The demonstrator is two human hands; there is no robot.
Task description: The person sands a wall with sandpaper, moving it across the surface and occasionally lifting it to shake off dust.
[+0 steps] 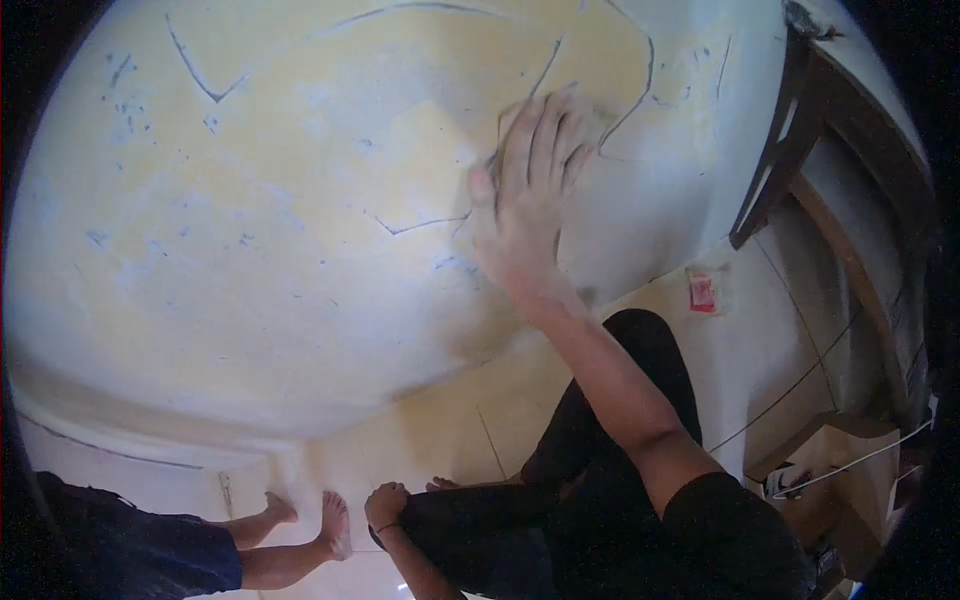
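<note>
Against a pale yellowish wall [400, 150] with dark line marks and chipped spots, my right hand [530, 190] presses a thin, flat sheet or pad [507, 123]. Its fingers point up and lie over the piece, which is partly hidden and blurred. My left hand [386, 505] rests on my bent knee at the bottom centre, its fingers curled; whether anything is inside is hidden.
Another person's bare feet [337, 525] and dark clothing are at the lower left. A small red and white packet [703, 292] lies on the tiled floor. Dark wooden furniture [830, 130] stands at the right, above an open cardboard box [850, 450].
</note>
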